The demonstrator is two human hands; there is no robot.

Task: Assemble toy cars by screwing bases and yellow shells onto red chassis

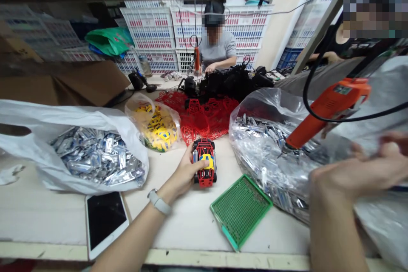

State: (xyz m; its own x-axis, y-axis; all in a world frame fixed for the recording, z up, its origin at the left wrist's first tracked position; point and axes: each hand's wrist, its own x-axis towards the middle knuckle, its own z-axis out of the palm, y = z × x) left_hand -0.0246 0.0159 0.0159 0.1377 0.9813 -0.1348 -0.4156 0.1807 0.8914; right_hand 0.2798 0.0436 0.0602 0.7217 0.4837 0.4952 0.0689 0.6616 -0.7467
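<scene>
My left hand (185, 172) is closed round a toy car (205, 178) with a red cage frame, black wheels and a yellow-and-blue top piece; the thumb presses on that piece. The car is held over the table, in front of the red plastic frames. At the right edge my right hand (376, 168) is raised, palm turned up, its fingers smeared by motion, so its hold cannot be told. Up and to its left hangs an orange electric screwdriver (321, 110), tip pointing down left, apart from the hand.
A green tray (242, 210) with small screws lies at front centre, a white tablet (107, 221) at front left. Plastic bags hold silvery parts (98, 153) and yellow pieces (161, 129). Red frames (204, 119) and black parts (229, 83) lie behind. A co-worker (218, 46) sits opposite.
</scene>
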